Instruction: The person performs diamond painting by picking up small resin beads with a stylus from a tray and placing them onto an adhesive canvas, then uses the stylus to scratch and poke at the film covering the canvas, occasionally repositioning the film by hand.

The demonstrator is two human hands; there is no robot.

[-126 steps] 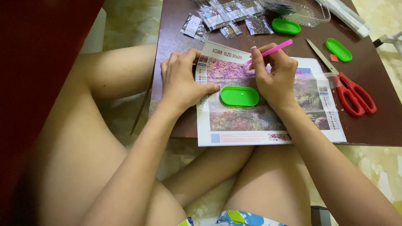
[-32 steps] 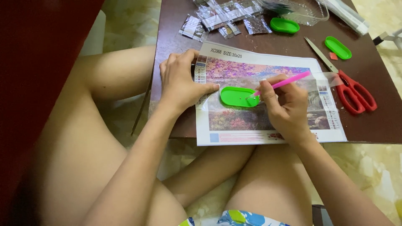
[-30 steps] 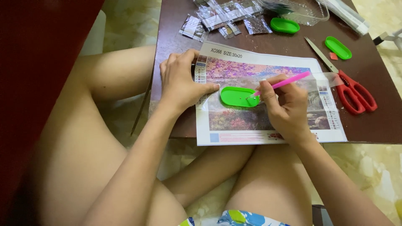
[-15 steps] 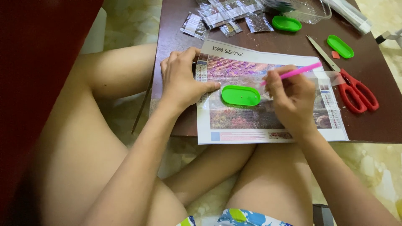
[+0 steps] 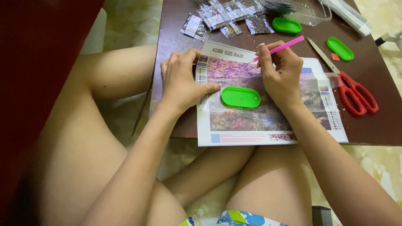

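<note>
A printed mosaic canvas (image 5: 247, 121) lies on the near part of a dark brown table (image 5: 176, 37). My left hand (image 5: 181, 79) rests flat on the canvas's left edge, thumb pointing right. A green oval tray (image 5: 240, 96) sits on the canvas just right of that thumb. My right hand (image 5: 279, 73) grips a pink pen (image 5: 279, 48), whose tip touches the canvas near its upper edge.
Red-handled scissors (image 5: 354, 94) lie right of the canvas. Two more green oval trays (image 5: 287, 25) (image 5: 340, 48) sit further back. Several small clear packets (image 5: 222, 19) and a clear plastic tub (image 5: 301, 10) stand at the table's far side. My bare legs are below the table edge.
My right hand has lifted the pink pen from the green tray and carried it up and back to the canvas's upper area. The left hand has stayed put.
</note>
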